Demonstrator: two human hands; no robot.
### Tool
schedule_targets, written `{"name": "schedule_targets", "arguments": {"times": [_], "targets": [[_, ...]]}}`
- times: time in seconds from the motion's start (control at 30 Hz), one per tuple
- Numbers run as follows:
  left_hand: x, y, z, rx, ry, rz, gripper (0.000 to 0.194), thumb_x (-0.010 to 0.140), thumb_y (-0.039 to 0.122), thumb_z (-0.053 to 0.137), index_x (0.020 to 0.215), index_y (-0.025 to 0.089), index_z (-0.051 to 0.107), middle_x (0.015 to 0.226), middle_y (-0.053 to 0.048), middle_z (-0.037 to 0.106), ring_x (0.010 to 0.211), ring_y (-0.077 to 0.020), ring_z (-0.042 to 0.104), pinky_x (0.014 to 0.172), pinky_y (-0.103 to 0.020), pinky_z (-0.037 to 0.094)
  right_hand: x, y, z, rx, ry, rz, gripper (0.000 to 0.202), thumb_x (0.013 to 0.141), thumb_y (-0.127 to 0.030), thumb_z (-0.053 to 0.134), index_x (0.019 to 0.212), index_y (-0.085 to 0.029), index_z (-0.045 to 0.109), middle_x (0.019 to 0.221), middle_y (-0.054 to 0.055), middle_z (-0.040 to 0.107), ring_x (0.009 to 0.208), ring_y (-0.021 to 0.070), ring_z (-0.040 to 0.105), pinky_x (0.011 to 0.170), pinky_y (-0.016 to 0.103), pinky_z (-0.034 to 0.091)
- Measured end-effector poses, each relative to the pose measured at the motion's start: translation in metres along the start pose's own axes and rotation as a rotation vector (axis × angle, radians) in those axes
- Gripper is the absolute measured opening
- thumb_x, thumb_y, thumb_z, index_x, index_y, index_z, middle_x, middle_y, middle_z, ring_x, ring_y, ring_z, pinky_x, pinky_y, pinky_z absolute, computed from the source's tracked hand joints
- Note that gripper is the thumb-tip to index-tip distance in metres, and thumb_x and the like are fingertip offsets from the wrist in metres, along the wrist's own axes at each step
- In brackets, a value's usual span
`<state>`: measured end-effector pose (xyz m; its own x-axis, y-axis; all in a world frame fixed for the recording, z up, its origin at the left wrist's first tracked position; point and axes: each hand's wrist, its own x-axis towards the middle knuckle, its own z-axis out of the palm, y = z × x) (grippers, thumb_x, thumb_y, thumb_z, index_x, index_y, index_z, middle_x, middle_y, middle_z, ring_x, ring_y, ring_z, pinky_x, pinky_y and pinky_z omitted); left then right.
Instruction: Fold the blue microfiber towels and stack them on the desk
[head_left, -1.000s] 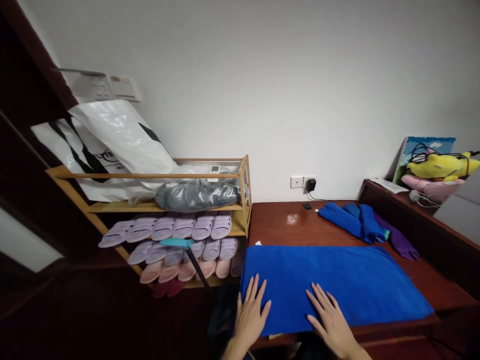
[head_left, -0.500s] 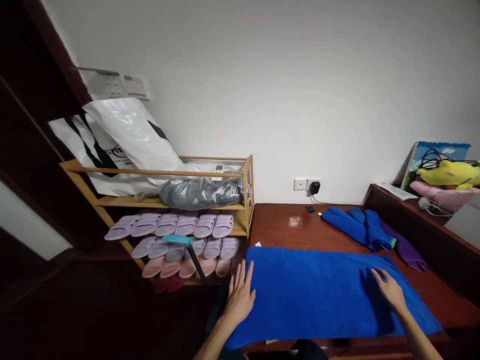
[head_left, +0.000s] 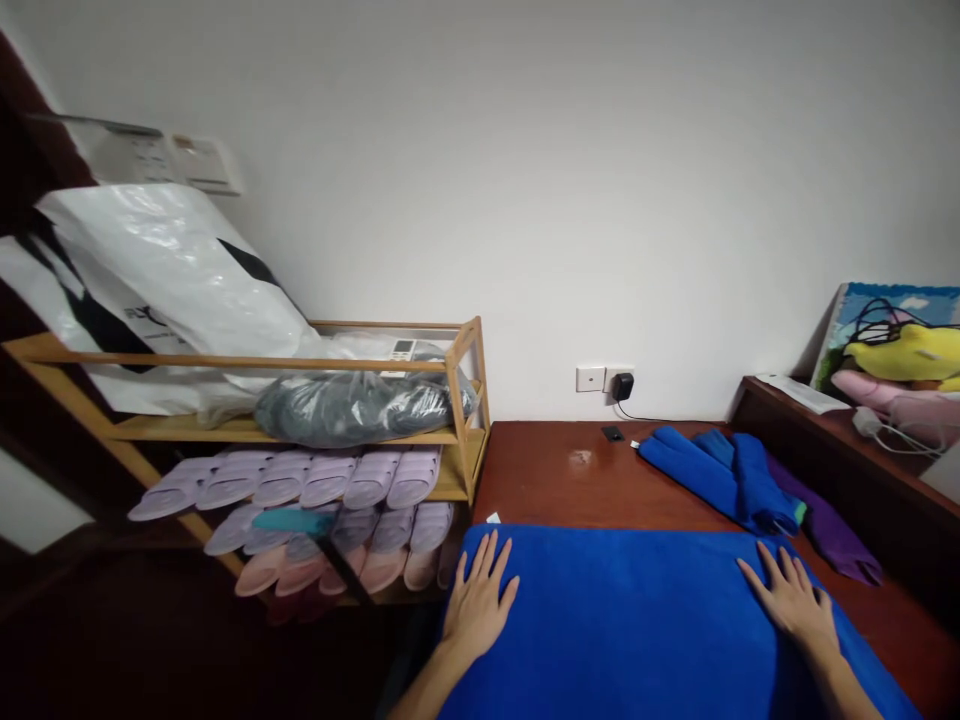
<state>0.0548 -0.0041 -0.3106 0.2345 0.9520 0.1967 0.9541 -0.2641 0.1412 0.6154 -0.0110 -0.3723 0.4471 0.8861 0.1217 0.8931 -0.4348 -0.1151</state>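
Observation:
A blue towel (head_left: 630,620) lies spread flat on the reddish-brown wooden table (head_left: 555,480), its near edge out of frame. My left hand (head_left: 478,605) rests on the towel's left side near the far corner, fingers spread. On the right side, my right hand (head_left: 799,605) lies palm down with its fingers apart, close to the far edge. Neither hand holds anything. A small white tag (head_left: 493,518) sticks out at the towel's far left corner. Behind it on the table are rolled blue cloths (head_left: 705,480) and a purple cloth (head_left: 832,535).
On the left stands a wooden shoe rack (head_left: 461,400) with lilac slippers (head_left: 330,478), pink slippers (head_left: 382,570), a plastic-wrapped dark bundle (head_left: 360,408) and white bags (head_left: 172,270). A black plug (head_left: 622,388) sits in the wall socket. A raised ledge at right holds a yellow plush toy (head_left: 911,352).
My right hand has come down flat onto the towel with its fingers spreading. My left hand stays at the left edge. The view has shifted, moving the rack leftward in the picture.

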Motion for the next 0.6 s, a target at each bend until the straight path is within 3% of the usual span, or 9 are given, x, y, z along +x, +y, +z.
{"name": "schedule_targets", "arguments": {"times": [0.17,0.4,0.5,0.6], "targets": [[0.019,0.001,0.003,0.004,-0.012,-0.012,0.054,0.095,0.047,0.030,0.145,0.028,0.027,0.153,-0.004,0.022,0.140,-0.0241,0.020,0.112,-0.051,0.016,0.024,0.002,0.004,-0.054,-0.045,-0.020,0.081,0.078,-0.069,0.019,0.145,-0.024,0.029,0.154,0.009,0.018,0.141,0.0284,0.010,0.106,0.057,0.021],[0.029,-0.001,0.009,0.003,-0.011,-0.009,0.053,0.095,0.048,0.030,0.145,0.030,0.026,0.153,-0.003,0.024,0.140,-0.0239,0.020,0.112,-0.052,0.015,0.035,0.001,-0.008,-0.083,-0.116,-0.145,0.064,0.079,-0.059,0.028,0.135,-0.032,0.045,0.148,0.007,0.033,0.139,0.0332,0.015,0.103,0.062,0.019],[0.031,0.001,0.004,-0.008,0.033,-0.018,0.052,0.095,0.045,0.032,0.143,0.027,0.032,0.151,-0.005,0.029,0.139,-0.0244,0.024,0.112,-0.051,0.019,0.029,-0.020,-0.028,-0.116,-0.104,-0.098,0.062,0.080,-0.055,0.028,0.133,-0.028,0.048,0.145,0.011,0.038,0.137,0.0360,0.020,0.102,0.065,0.016],[0.024,0.005,-0.012,-0.028,0.138,0.051,0.046,0.096,0.033,0.030,0.139,0.021,0.041,0.147,-0.006,0.037,0.136,-0.0213,0.030,0.112,-0.044,0.024,0.016,-0.056,-0.046,-0.134,-0.021,0.031,0.067,0.083,-0.053,0.025,0.133,-0.015,0.048,0.139,0.020,0.042,0.134,0.0383,0.027,0.102,0.065,0.016]]}}
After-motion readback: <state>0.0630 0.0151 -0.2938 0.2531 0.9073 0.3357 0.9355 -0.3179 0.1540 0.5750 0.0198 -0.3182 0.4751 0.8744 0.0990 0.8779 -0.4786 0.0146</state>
